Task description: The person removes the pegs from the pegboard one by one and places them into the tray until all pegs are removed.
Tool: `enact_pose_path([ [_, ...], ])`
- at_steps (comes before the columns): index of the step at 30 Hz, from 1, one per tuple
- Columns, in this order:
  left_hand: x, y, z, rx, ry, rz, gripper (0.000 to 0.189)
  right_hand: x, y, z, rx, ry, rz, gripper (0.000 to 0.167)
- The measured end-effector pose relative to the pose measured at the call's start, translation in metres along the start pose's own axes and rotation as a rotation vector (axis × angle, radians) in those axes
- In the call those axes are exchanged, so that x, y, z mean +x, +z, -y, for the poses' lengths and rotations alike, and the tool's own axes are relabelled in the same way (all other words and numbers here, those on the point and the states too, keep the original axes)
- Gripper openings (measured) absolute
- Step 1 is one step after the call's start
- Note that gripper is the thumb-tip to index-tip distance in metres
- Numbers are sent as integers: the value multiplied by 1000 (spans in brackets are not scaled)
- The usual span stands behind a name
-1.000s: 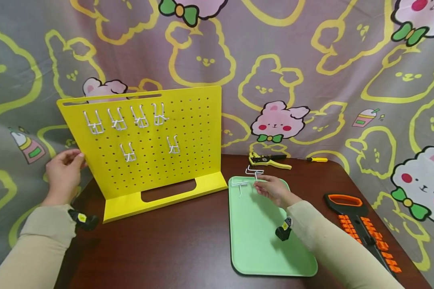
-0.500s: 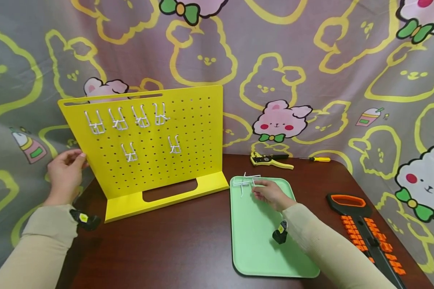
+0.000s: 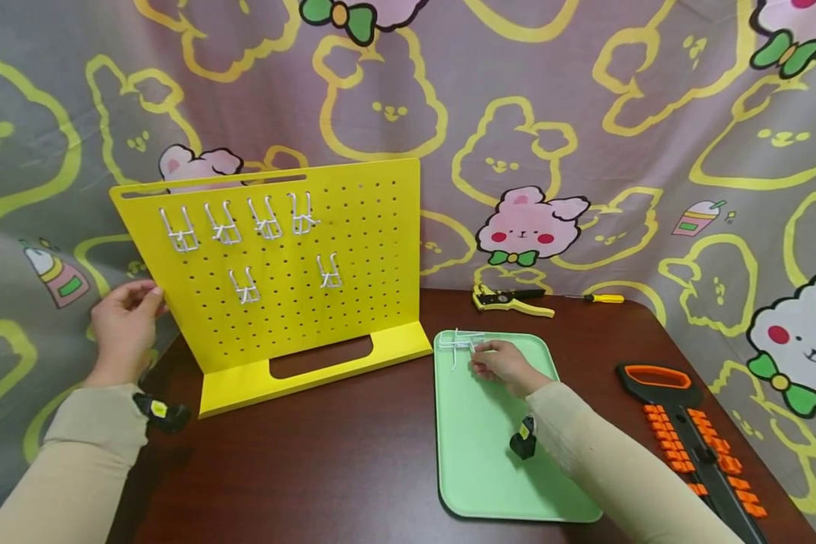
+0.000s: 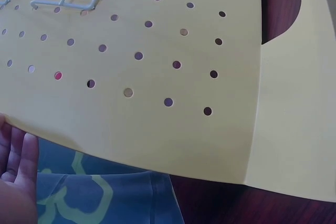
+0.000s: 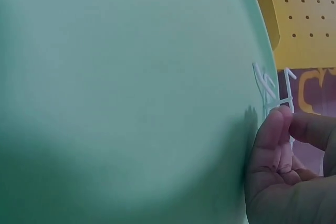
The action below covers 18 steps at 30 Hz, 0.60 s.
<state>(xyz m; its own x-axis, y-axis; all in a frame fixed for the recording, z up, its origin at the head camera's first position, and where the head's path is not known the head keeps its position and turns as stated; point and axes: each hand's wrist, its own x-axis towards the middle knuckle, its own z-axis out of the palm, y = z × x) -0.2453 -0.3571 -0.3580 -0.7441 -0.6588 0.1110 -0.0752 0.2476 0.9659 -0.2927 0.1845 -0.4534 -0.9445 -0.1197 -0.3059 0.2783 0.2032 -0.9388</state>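
A yellow pegboard [image 3: 292, 302] stands upright on the dark table, with several white wire hooks [image 3: 224, 225] hung on it. My left hand [image 3: 124, 321] holds its left edge, thumb on the front; the left wrist view shows the board's holed face [image 4: 157, 77] and my fingers [image 4: 18, 156] at its rim. My right hand [image 3: 499, 363] pinches a white wire hook [image 3: 462, 344] at the far left corner of the green tray [image 3: 489, 468]. In the right wrist view my fingertips [image 5: 275, 135] press the white wire hook [image 5: 270, 90] against the green tray [image 5: 131, 98].
Behind the tray lie a yellow-black wire stripper [image 3: 506, 300] and a small yellow screwdriver [image 3: 601, 298]. An orange-black tool [image 3: 693, 446] lies along the table's right edge. A patterned cloth [image 3: 585, 113] hangs behind everything.
My right hand has carried the hook down and left, from above the tray's far rim onto its far left corner. The left hand has stayed on the board.
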Motion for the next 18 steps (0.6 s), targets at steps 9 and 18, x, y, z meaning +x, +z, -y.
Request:
enact_pose_path([
  [9,0,1,1,42,-11,3,7,-2,1,1,-71,18,-18,13],
  [18,1,2,2,23,-17,-1,9,-5,1,15,-166,-11,-17,12],
])
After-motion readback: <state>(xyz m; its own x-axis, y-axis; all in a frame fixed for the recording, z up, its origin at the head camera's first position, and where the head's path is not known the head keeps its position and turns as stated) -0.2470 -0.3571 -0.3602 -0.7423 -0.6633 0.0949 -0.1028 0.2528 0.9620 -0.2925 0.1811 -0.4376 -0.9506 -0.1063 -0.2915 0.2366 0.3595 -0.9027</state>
